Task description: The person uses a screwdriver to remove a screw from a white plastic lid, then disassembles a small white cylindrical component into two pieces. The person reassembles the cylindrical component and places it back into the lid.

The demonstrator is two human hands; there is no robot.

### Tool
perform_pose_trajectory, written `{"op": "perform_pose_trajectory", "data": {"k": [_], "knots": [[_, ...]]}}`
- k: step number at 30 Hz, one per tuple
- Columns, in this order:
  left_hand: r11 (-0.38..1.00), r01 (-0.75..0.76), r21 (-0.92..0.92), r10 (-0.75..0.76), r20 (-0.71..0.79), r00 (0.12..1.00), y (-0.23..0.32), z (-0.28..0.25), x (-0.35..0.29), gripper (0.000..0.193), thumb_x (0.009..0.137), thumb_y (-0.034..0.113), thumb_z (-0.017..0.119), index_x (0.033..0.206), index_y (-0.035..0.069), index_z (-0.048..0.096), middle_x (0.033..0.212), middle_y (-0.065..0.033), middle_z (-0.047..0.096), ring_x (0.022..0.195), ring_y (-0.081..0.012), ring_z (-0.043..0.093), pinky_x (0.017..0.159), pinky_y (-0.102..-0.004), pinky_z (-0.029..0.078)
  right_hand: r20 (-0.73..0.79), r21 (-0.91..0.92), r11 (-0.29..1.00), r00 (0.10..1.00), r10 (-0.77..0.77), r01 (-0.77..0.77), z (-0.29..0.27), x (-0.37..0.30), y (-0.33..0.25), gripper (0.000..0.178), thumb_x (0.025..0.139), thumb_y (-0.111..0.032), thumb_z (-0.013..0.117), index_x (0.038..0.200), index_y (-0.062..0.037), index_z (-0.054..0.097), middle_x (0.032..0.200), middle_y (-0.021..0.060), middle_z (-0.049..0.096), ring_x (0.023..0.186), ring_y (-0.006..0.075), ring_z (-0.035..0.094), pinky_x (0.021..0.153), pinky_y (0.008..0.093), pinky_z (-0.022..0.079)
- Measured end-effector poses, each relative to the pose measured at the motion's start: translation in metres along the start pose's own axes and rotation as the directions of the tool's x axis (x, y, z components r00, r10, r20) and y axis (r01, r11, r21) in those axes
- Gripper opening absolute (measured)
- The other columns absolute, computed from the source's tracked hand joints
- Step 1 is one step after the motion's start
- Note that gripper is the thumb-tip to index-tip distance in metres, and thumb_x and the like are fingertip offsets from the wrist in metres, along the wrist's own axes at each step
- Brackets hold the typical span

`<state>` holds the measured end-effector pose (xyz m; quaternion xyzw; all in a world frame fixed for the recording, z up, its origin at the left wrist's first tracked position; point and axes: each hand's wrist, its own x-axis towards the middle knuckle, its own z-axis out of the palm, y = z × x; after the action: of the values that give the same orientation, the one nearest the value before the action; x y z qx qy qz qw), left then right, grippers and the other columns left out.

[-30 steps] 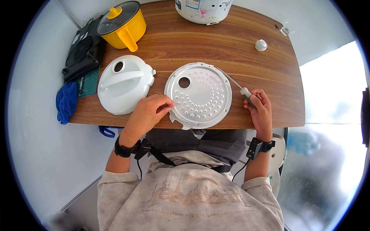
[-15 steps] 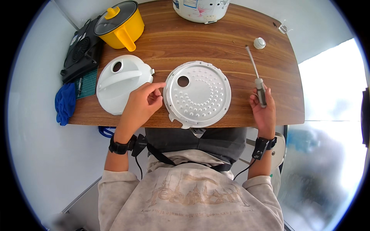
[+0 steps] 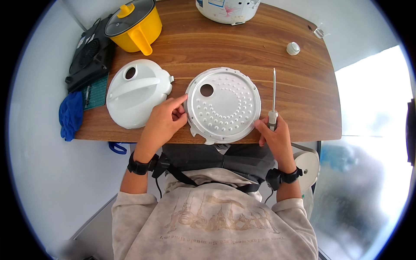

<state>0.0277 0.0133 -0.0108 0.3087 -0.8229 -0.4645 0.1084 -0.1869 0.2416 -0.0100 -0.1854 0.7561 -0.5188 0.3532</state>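
A round silvery metal plate (image 3: 229, 106) with raised dimples and one round hole lies near the table's front edge. My left hand (image 3: 162, 121) is at its left rim, index finger and thumb against the edge and the other fingers curled in. In my right hand (image 3: 277, 136) is a screwdriver (image 3: 274, 97), gripped by its grey handle with the shaft pointing away from me. That hand's thumb reaches the plate's lower right rim. A white domed lid (image 3: 132, 104) with a handle and a round opening sits left of the plate.
A yellow pot (image 3: 141, 32) with a glass lid stands at the back left, beside a black portable stove (image 3: 89, 56). Below these are a green cutting mat (image 3: 97, 93) and a blue cloth (image 3: 71, 115). A white rice cooker (image 3: 227, 11) and a small white cap (image 3: 293, 48) are farther back.
My right hand has moved left to the plate's rim, bringing the screwdriver upright beside it. My left thumb has come out to the plate's left edge.
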Motion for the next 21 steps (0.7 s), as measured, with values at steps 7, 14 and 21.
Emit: {"op": "perform_pose_trajectory", "data": {"k": [7, 14, 21], "knots": [[0.990, -0.112, 0.083, 0.115, -0.036, 0.993, -0.0037, 0.0059, -0.0050, 0.045, 0.087, -0.001, 0.067, 0.132, 0.001, 0.061, 0.085, -0.0058, 0.059, 0.069, -0.0129, 0.060, 0.068, -0.0252, 0.053, 0.035, -0.001, 1.000, 0.999, 0.022, -0.022, 0.0036, 0.0059, -0.0042, 0.032, 0.088, -0.017, 0.077, 0.085, -0.0059, 0.048, 0.065, 0.0008, 0.054, 0.047, 0.0071, 0.051, 0.042, 0.0230, 0.044], [0.957, -0.208, 0.200, 0.215, -0.015, 0.976, -0.0050, 0.0051, -0.0075, 0.042, 0.087, 0.000, 0.068, 0.129, 0.003, 0.062, 0.088, -0.0085, 0.061, 0.072, -0.0203, 0.062, 0.068, -0.0301, 0.052, 0.070, -0.053, 0.998, 0.997, 0.042, -0.038, 0.0060, 0.0065, -0.0057, 0.026, 0.090, -0.013, 0.073, 0.089, -0.0033, 0.048, 0.073, 0.0039, 0.059, 0.054, 0.0090, 0.059, 0.046, 0.0244, 0.049], [0.926, -0.255, 0.278, 0.275, -0.035, 0.961, -0.0053, 0.0095, -0.0090, 0.038, 0.088, 0.001, 0.067, 0.125, 0.004, 0.064, 0.089, -0.0112, 0.060, 0.075, -0.0285, 0.063, 0.066, -0.0376, 0.051, 0.082, 0.019, 0.998, 0.995, 0.050, -0.052, 0.0105, 0.0071, -0.0018, 0.021, 0.092, -0.009, 0.068, 0.094, -0.0009, 0.049, 0.082, 0.0085, 0.065, 0.064, 0.0128, 0.068, 0.054, 0.0269, 0.058]]}}
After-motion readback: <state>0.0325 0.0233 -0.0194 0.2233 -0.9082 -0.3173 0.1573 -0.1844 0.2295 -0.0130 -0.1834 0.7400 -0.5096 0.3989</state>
